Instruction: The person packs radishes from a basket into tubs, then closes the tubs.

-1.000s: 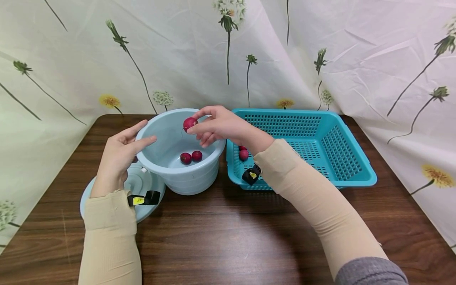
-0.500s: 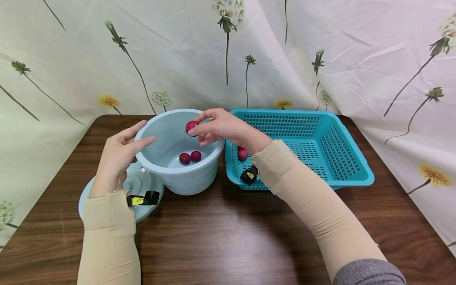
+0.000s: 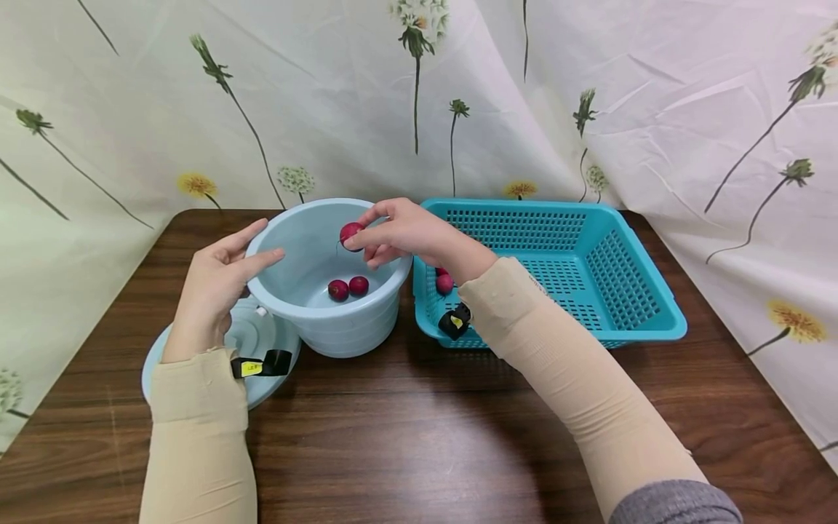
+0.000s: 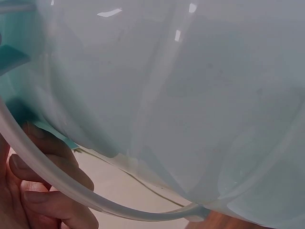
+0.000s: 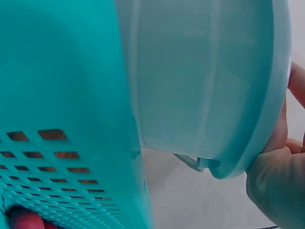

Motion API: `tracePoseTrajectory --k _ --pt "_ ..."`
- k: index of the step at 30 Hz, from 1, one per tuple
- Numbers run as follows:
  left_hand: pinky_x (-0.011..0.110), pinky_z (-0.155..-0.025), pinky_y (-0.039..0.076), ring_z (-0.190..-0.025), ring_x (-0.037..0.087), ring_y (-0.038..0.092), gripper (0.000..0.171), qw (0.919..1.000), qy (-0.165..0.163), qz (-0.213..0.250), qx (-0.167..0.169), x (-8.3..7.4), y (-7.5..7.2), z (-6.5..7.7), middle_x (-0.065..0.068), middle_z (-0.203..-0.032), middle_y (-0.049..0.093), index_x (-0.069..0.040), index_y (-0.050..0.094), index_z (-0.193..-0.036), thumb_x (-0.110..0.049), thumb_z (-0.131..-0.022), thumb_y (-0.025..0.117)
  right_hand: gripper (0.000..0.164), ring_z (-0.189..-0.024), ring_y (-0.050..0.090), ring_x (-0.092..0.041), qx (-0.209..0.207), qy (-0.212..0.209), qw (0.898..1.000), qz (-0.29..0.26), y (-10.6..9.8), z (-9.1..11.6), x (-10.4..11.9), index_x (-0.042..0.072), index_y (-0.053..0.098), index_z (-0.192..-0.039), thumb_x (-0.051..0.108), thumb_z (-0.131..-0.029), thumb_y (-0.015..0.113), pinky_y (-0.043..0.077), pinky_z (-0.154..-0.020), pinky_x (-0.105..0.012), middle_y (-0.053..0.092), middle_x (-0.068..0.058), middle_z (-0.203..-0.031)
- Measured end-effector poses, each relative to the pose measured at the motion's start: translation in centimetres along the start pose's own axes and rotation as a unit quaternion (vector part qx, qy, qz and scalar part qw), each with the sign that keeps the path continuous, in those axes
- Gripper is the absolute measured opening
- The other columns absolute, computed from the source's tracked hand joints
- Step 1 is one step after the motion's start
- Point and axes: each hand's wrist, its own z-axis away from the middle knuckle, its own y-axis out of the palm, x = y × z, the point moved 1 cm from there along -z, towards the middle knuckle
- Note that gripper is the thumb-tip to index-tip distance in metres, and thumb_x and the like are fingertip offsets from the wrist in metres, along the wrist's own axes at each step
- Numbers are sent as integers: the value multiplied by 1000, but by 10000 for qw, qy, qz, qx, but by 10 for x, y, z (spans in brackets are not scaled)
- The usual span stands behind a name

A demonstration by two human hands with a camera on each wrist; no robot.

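Observation:
In the head view, my right hand [image 3: 412, 233] pinches a red radish [image 3: 351, 236] between thumb and fingers, over the opening of a light blue bucket [image 3: 347, 327]. Two more radishes [image 3: 338, 290] lie on the bucket's bottom. My left hand [image 3: 216, 280] grips the bucket's left rim, its thumb reaching over the edge. The left wrist view shows curled fingers [image 4: 57, 191] behind the pale bucket handle [image 4: 57, 179]. A turquoise perforated basket [image 3: 655, 335] stands to the right, with radishes [image 3: 444, 284] at its left end, partly hidden by my right wrist.
A round light blue lid [image 3: 268, 389] lies on the brown wooden table [image 3: 393, 437], partly under my left forearm and beside the bucket. Behind the table hangs a white flower-print cloth [image 3: 366, 109]. Bucket and basket stand close together.
My right hand has lowered slightly with the radish over the bucket, then stayed nearly still. The left hand keeps its grip on the rim. The head view has shifted a little.

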Motion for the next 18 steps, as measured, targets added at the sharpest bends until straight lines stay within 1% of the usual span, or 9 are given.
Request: tracePoseTrajectory --k 2,4,9,11,13,15,18 --pt "17 -56 52 -67 0 67 72 10000 5 -37 -8 0 0 0 -24 -83 72 -19 49 -147 -28 -84 81 38 -73 67 -21 6 3 10000 11 0 0 0 5 55 -121 19 -91 73 60 -81 -35 70 -12 -89" --pt "17 -56 52 -67 0 67 72 10000 7 -63 -15 1 0 -1 -24 -83 72 -19 49 -147 -28 -84 81 38 -72 67 -20 8 1 10000 21 0 0 0 5 55 -121 19 -91 73 60 -81 -34 70 -12 -88" --pt "17 -56 53 -67 0 67 72 10000 35 -63 -9 1 -1 -2 -24 -83 72 -18 49 -147 -28 -84 81 37 -71 67 -20 1 -14 10000 -3 0 0 0 5 56 -120 18 -91 73 57 -92 -43 70 -11 -87" --pt "17 -56 53 -67 0 67 72 10000 37 -10 -4 0 -1 -2 -24 -83 72 -18 49 -147 -27 -84 81 37 -72 67 -20 -2 -26 10000 -15 0 0 1 5 55 -120 18 -91 73 56 -93 -44 70 -10 -87" --pt "17 -56 53 -67 0 68 72 10000 35 29 5 0 -1 -2 -23 -83 72 -18 49 -147 -26 -84 81 37 -72 67 -20 -7 -35 10000 -16 0 0 1 4 55 -120 18 -91 74 57 -91 -42 70 -10 -87" --pt "17 -56 53 -67 0 68 72 10000 19 58 15 0 0 -2 -23 -83 72 -18 49 -147 -26 -83 81 37 -72 67 -20 -12 -41 10000 4 -1 0 0 4 56 -120 18 -91 74 59 -86 -38 71 -9 -87" --pt "17 -56 53 -68 0 67 72 10000 -7 -1 17 0 0 -2 -23 -83 72 -19 49 -148 -27 -84 81 37 -72 67 -20 -26 -35 10000 4 -1 0 0 4 56 -120 18 -90 74 60 -81 -33 71 -9 -87"
